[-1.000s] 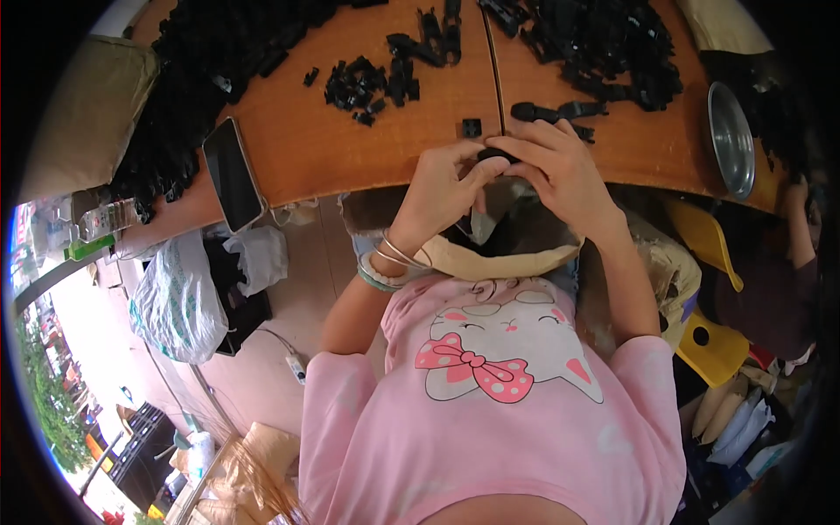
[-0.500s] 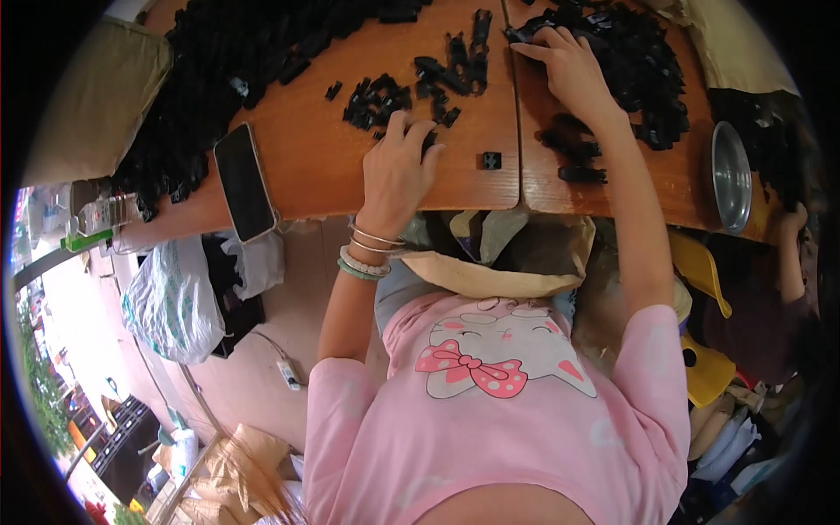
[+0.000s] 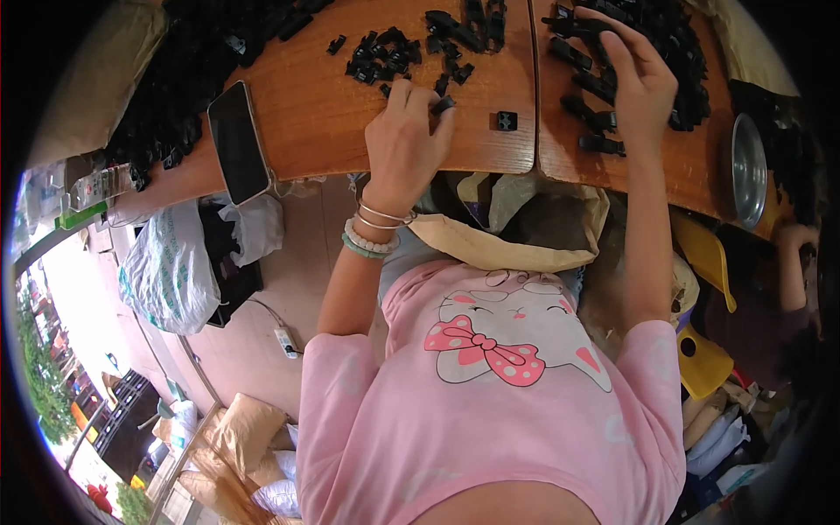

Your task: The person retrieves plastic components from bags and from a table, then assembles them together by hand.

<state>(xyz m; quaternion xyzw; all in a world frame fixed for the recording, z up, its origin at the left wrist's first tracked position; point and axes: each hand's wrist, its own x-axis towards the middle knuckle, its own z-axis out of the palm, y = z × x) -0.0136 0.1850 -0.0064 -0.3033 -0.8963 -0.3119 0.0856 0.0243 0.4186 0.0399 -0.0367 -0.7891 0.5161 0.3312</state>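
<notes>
Bent over the wooden table, my left hand (image 3: 404, 136) is closed, with a small black plastic piece (image 3: 444, 106) showing between thumb and fingers. Just beyond it lies a cluster of small black pieces (image 3: 383, 54). My right hand (image 3: 646, 92) pinches a longer black plastic part (image 3: 581, 27) by one end, at the edge of a heap of similar parts (image 3: 691, 92). Several longer parts (image 3: 588, 112) lie in a row beside that hand. A single square black piece (image 3: 505, 121) sits between my hands, near the table's front edge.
At left a phone (image 3: 238, 144) lies by a big black heap (image 3: 149, 114). A metal bowl (image 3: 749, 171) stands at the right edge. An open tan sack (image 3: 490, 252) hangs at my lap. Another person's hand (image 3: 794, 236) shows far right.
My right hand has drawn back from the heap and turned, now with a longer black part in its fingers. The view has shifted slightly; my left hand stays near the small pieces.
</notes>
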